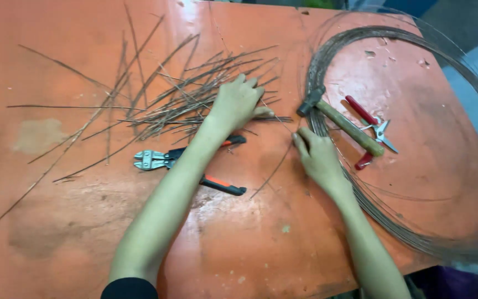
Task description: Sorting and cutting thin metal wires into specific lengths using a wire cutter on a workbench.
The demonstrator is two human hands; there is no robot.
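L hand (239, 102) on wire pile (195, 99), R hand (316, 158) pinching diagonal wire (275, 169)

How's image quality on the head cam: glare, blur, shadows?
Head view: glare sheens the orange table along its top edge, with a fainter sheen mid-table; soft shadows only, under the left hand and right hand; the cut wire pieces and bolt cutter are sharp, the wire coil smears slightly at lower right; table edges bow a little, wide-angle.
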